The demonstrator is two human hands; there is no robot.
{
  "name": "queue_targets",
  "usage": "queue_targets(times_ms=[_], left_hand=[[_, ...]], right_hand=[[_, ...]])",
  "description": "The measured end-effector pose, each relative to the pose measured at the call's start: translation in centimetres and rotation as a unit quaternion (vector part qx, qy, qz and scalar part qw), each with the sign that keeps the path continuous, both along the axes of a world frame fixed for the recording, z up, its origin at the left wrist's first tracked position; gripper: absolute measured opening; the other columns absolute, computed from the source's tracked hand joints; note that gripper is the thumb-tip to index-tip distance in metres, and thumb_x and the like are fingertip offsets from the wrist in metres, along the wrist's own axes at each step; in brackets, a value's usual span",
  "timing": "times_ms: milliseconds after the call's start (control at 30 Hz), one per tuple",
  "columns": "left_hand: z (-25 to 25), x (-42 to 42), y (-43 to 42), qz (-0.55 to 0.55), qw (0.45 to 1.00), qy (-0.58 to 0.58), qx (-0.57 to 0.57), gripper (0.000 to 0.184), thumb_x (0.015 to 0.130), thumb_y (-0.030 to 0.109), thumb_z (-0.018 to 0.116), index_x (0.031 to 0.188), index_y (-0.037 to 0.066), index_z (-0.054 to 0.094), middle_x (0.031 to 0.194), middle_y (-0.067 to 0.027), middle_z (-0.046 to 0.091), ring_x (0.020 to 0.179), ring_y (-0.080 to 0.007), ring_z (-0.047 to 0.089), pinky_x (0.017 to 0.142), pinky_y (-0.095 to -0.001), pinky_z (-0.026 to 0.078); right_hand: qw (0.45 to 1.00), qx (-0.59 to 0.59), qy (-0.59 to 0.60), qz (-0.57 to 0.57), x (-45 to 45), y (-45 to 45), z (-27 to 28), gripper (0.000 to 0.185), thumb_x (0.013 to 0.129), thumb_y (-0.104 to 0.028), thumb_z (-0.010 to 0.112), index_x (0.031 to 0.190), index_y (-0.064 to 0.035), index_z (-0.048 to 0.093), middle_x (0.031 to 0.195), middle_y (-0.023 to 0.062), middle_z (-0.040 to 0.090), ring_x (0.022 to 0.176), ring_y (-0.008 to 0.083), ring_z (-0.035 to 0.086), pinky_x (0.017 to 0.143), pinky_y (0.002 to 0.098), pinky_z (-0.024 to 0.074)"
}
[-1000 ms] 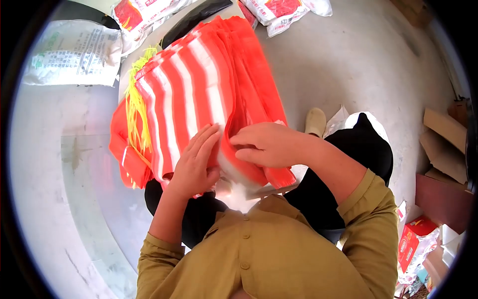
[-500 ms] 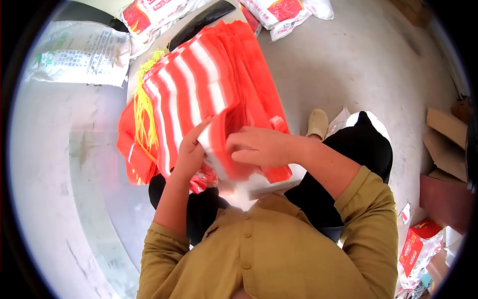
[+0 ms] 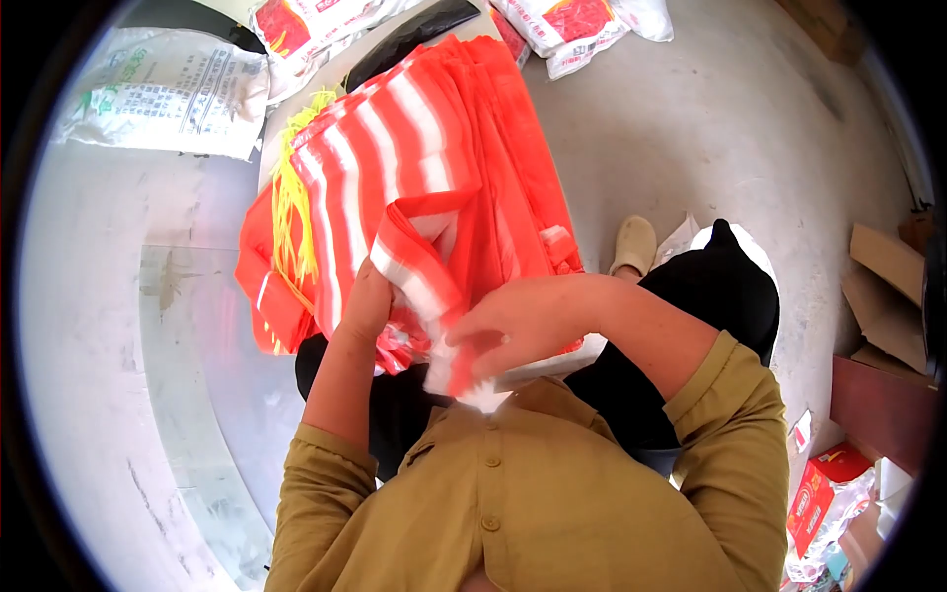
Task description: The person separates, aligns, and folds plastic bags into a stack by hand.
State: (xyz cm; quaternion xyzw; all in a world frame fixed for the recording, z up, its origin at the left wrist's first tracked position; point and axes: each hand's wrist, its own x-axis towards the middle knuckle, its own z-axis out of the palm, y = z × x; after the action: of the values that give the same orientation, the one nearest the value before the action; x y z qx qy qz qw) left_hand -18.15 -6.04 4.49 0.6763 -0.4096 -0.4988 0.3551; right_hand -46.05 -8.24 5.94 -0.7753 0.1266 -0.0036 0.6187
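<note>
A stack of red and white striped mesh bags point(image 3: 395, 138) lies in front of me, with yellow strings point(image 3: 292, 212) along its left side. The near edge of the top bag is folded up and over. My left hand point(image 3: 369, 301) is at that folded edge, its fingers mostly hidden behind the striped material. My right hand point(image 3: 498, 331) is closed on the end of the fold, close to my shirt, where the material is blurred. Crumpled red and white material shows between the two hands.
White printed sacks point(image 3: 163, 91) lie at the upper left, and red and white packets point(image 3: 562, 25) at the top. A black object point(image 3: 409, 41) sits beyond the stack. Cardboard boxes point(image 3: 888, 281) and a red box point(image 3: 814, 498) are at the right.
The near edge of the top bag has been lifted and folded over. My right hand has moved down toward my body with the material, and my left hand has shifted slightly left.
</note>
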Motion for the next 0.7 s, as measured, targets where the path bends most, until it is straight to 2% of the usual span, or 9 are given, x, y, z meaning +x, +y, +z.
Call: queue_targets(times_ms=[100, 133, 200, 333, 400, 500, 533, 600, 700], left_hand=[[0.8, -0.6, -0.1, -0.038, 0.999, -0.024, -0.006, 0.053, 0.111, 0.04, 0.047, 0.148, 0.002, 0.056, 0.132, -0.0075, 0.068, 0.117, -0.0181, 0.065, 0.099, -0.033, 0.052], [0.8, -0.5, -0.1, -0.053, 0.998, -0.038, -0.004, 0.056, 0.111, 0.042, 0.047, 0.148, 0.002, 0.055, 0.135, -0.0072, 0.067, 0.121, -0.0187, 0.063, 0.103, -0.0341, 0.051], [0.0, 0.1, -0.2, -0.047, 0.999, 0.024, -0.001, 0.058, 0.11, 0.045, 0.048, 0.148, 0.002, 0.055, 0.136, -0.0079, 0.067, 0.123, -0.0194, 0.064, 0.104, -0.0348, 0.051], [-1.3, 1.0, -0.2, -0.026, 0.997, 0.068, 0.003, 0.06, 0.109, 0.049, 0.051, 0.148, 0.004, 0.055, 0.139, -0.0086, 0.066, 0.125, -0.0205, 0.064, 0.107, -0.0364, 0.051], [-1.3, 0.7, -0.2, -0.009, 0.999, 0.045, 0.003, 0.055, 0.11, 0.045, 0.05, 0.148, 0.005, 0.056, 0.134, -0.009, 0.068, 0.118, -0.0204, 0.067, 0.098, -0.0347, 0.055], [-1.6, 0.8, -0.2, -0.004, 0.998, 0.056, 0.008, 0.052, 0.11, 0.042, 0.049, 0.147, 0.007, 0.057, 0.13, -0.009, 0.07, 0.113, -0.0197, 0.069, 0.092, -0.033, 0.057], [-1.7, 0.8, -0.2, -0.006, 0.998, 0.067, 0.012, 0.051, 0.11, 0.042, 0.049, 0.146, 0.007, 0.058, 0.129, -0.0089, 0.07, 0.112, -0.0194, 0.069, 0.091, -0.0326, 0.058], [-1.4, 1.1, -0.1, -0.035, 0.997, 0.063, 0.024, 0.06, 0.108, 0.05, 0.051, 0.149, 0.006, 0.056, 0.138, -0.0084, 0.066, 0.121, -0.0201, 0.065, 0.101, -0.0348, 0.054], [-0.9, 0.9, -0.2, -0.052, 0.996, 0.06, 0.048, 0.063, 0.105, 0.051, 0.059, 0.149, 0.007, 0.056, 0.142, -0.0072, 0.065, 0.126, -0.0209, 0.064, 0.106, -0.0359, 0.053]], right_hand=[[0.993, 0.095, -0.05, 0.047, -0.2, -0.9, -0.3, 0.05, 0.101, -0.035, 0.065, 0.142, -0.007, 0.065, 0.129, 0.0135, 0.071, 0.116, 0.0223, 0.068, 0.099, 0.0368, 0.0525], [0.987, 0.147, -0.057, 0.034, -0.5, -1.2, -0.3, 0.048, 0.102, -0.034, 0.065, 0.139, -0.0051, 0.065, 0.124, 0.0112, 0.073, 0.114, 0.0203, 0.068, 0.099, 0.0352, 0.0524], [0.966, 0.249, -0.069, 0.009, -1.2, -1.9, -0.4, 0.045, 0.103, -0.033, 0.065, 0.134, -0.0013, 0.066, 0.115, 0.0064, 0.075, 0.111, 0.0164, 0.069, 0.098, 0.032, 0.0521], [0.953, 0.206, -0.117, -0.189, -1.5, -3.3, -1.1, 0.032, 0.107, -0.021, 0.061, 0.132, -0.0019, 0.067, 0.119, 0.0048, 0.073, 0.106, 0.013, 0.068, 0.096, 0.0324, 0.0537], [0.935, 0.182, -0.144, -0.27, -1.1, -4.0, -2.9, 0.029, 0.108, -0.02, 0.061, 0.129, -0.0008, 0.068, 0.118, 0.0044, 0.073, 0.106, 0.0128, 0.068, 0.095, 0.0328, 0.0539], [0.921, 0.095, -0.074, -0.37, -0.9, -4.3, -4.0, 0.029, 0.107, -0.021, 0.062, 0.127, -0.0009, 0.067, 0.116, 0.0071, 0.074, 0.107, 0.0149, 0.069, 0.094, 0.0335, 0.0542], [0.93, 0.043, -0.054, -0.361, -1.1, -4.2, -3.8, 0.029, 0.106, -0.02, 0.062, 0.127, -0.0011, 0.067, 0.116, 0.0085, 0.074, 0.108, 0.0161, 0.069, 0.095, 0.0337, 0.0542], [0.939, -0.061, -0.013, -0.339, -1.7, -3.7, -2.9, 0.029, 0.105, -0.02, 0.062, 0.128, -0.0013, 0.066, 0.115, 0.0112, 0.074, 0.109, 0.0185, 0.07, 0.095, 0.0341, 0.0543], [0.938, -0.108, 0.024, -0.327, -1.4, -3.3, -2.1, 0.03, 0.103, -0.018, 0.062, 0.129, -0.0019, 0.066, 0.117, 0.0148, 0.072, 0.109, 0.0229, 0.07, 0.095, 0.0357, 0.0544]])
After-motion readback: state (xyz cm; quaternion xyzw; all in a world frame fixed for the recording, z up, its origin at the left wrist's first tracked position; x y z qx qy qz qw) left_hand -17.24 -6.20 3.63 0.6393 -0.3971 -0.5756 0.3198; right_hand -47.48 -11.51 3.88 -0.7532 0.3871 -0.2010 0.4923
